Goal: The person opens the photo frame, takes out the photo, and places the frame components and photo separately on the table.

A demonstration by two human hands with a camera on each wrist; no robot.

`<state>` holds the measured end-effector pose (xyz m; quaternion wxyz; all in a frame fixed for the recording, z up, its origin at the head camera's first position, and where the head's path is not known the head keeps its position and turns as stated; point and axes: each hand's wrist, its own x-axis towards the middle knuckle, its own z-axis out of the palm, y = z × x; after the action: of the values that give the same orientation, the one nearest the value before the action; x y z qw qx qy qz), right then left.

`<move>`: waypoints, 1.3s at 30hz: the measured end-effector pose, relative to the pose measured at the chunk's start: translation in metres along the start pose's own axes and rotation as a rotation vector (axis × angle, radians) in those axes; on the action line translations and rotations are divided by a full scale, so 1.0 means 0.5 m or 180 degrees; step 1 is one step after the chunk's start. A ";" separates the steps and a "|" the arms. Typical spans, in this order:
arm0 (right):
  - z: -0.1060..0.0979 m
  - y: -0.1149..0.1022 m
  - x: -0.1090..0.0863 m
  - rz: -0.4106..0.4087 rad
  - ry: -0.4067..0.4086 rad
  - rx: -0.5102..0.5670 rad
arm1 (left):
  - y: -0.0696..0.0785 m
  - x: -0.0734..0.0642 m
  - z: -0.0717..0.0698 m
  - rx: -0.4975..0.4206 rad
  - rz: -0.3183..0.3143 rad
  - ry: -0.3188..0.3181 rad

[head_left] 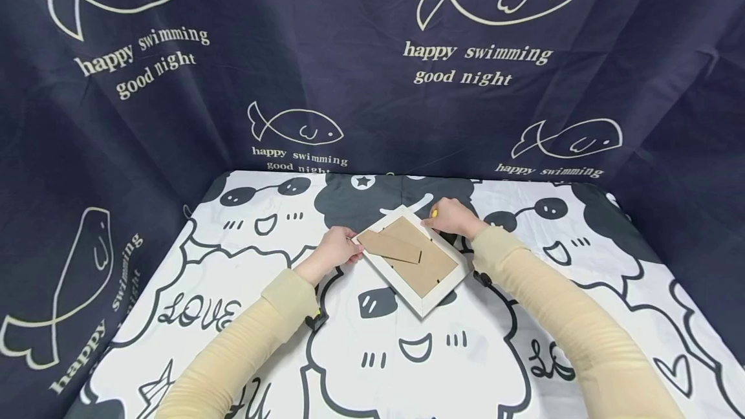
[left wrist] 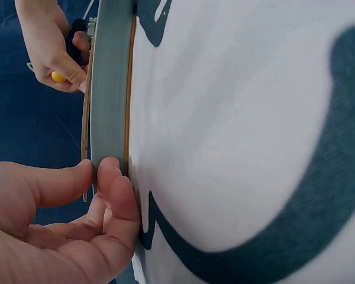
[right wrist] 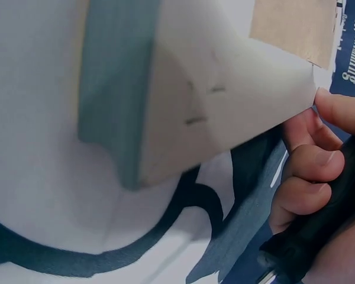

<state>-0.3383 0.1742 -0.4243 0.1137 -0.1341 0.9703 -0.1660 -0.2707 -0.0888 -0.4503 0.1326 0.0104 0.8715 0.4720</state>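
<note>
The frame (head_left: 427,271) is held back up toward the table's (head_left: 431,386) far edge, its long axis slanting from far left to near right. The left hand (head_left: 339,246) pinches its left corner; the right hand (head_left: 454,217) pinches the long far side near its far corner, curled fingers also gripping a tool (right wrist: 312,232).

The front of the brown-backed white rectangular frame (head_left: 432,271) is hidden; the black-handled metal-shafted tool (right wrist: 317,234) is cut off by the right-wrist view's lower edge.
</note>
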 end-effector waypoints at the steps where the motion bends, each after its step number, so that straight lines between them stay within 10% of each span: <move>1: 0.000 0.001 -0.001 0.0008 0.0005 0.0025 | 0.001 0.000 0.000 -0.0005 0.0006 -0.0005; 39: 0.000 0.015 -0.022 0.0601 -0.0195 0.0701 | 0.018 0.027 -0.005 0.0022 0.0022 -0.0050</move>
<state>-0.3293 0.1842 -0.4250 0.1724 -0.0339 0.9506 -0.2558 -0.2852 -0.0839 -0.4446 0.1378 0.0176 0.8720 0.4693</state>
